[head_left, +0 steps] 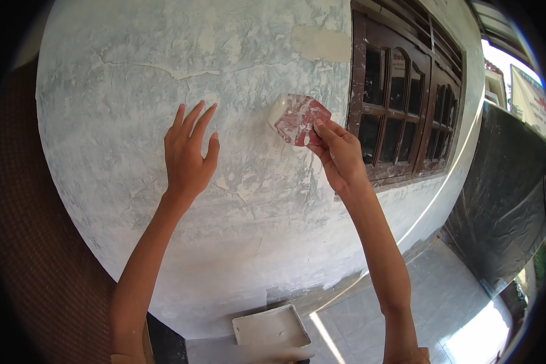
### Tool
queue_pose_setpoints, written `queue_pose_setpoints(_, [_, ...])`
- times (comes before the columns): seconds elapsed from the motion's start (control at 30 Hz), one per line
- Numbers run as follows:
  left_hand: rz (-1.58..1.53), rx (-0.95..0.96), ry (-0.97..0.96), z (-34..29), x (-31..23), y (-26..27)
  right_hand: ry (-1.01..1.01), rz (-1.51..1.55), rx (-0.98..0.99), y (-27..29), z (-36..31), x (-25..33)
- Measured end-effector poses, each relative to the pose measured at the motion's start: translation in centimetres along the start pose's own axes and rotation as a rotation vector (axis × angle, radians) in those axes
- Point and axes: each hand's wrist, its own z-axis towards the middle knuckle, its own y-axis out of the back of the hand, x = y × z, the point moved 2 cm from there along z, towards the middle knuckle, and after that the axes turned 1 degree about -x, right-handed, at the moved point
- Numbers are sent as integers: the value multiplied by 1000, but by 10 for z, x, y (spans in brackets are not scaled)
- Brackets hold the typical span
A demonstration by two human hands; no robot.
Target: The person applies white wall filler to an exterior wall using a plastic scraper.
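My right hand [341, 153] pinches a red flat putty spreader [303, 120] between thumb and fingers. White paste is smeared over the spreader's face and a thick lump clings to its left edge. It is held up before the patchy grey-white wall [249, 200], left of the window; whether it touches the wall I cannot tell. My left hand [191, 148] is raised in front of the wall with fingers spread and nothing in it. Whether its fingertips rest on the wall is unclear.
A brown wooden window [400, 100] spattered with white is at the right. Below, a shallow tray [241, 330] of whitish paste stands near the wall's foot on the tiled floor [370, 324]. A dark sheet [497, 188] hangs at far right; a brown woven surface [33, 224] lines the left.
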Motion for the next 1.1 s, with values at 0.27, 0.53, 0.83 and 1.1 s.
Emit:
queue_pose_setpoints(0.27, [147, -68, -81, 89, -4, -57, 264, -17, 110, -17, 95, 46])
queue_pose_setpoints(0.53, [319, -343, -10, 143, 18, -98, 1507, -598, 47, -56, 142, 41])
queue_pose_setpoints(0.83, [317, -275, 5, 140, 25, -109, 1857, -988, 62, -59, 185, 5])
queue_pose_setpoints(1.1, [303, -290, -15, 138, 27, -108, 1910, -1092, -11, -68, 198, -1])
